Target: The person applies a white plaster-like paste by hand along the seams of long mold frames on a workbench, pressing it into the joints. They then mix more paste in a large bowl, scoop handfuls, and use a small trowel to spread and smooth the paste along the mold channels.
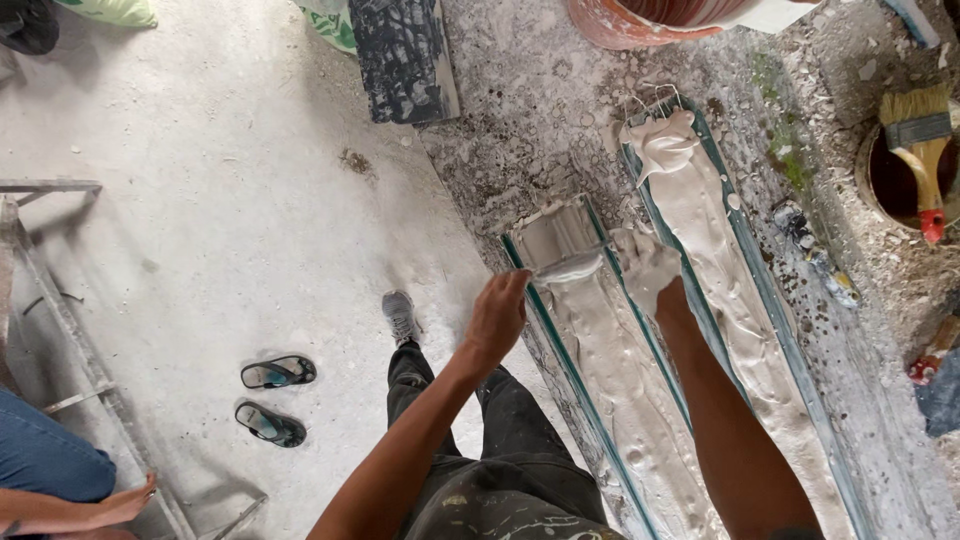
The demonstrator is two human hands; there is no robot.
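Two long narrow moulds with green glass-like edges lie side by side, the near mould [600, 370] and the far mould [740, 300], both filled with wet white plaster. My left hand [497, 318] grips the near mould's left edge by a flat metal scraper [570, 268] lying across it. My right hand [648, 270], coated in white plaster, presses on the strip between the two moulds. A lump of plaster [662, 140] is heaped at the far mould's top end.
A paintbrush [925, 150] rests on a round dark container at right. An orange bucket [640, 20] stands at the top. A dark slab [403, 60] lies on the floor. Flip-flops [272, 397] and another person's leg [60, 480] are at left beside a metal frame [60, 300].
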